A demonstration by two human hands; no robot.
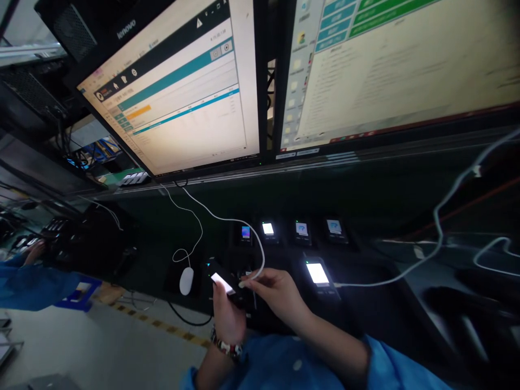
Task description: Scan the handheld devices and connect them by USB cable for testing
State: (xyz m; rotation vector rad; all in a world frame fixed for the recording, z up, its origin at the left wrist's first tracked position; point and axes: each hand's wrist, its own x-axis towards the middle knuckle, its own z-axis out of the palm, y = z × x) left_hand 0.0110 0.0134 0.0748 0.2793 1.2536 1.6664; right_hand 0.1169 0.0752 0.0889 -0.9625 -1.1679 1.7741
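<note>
Device (224, 282), lit, lies at the near middle, gripped in the left hand (229, 319), right of the mouse (186, 281). The right hand (278, 292) pinches the cable (260, 246) by its end beside it; whether plugged in, I cannot tell.

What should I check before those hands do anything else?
1. Left hand has hold of the small dark device: ok, the thumb rests on its front.
2. That device's screen is lit: ok, it glows white.
3. Right hand has hold of the cable: ok, it pinches the white cable near its end.
4. The cable's end is joined to the device: cannot tell, too small and dark there.
5. White mouse is clear of the hands: ok, it lies apart, to the left.
6. The bright-screened device on the right has its own cable: ok, one reaches its side.
</note>
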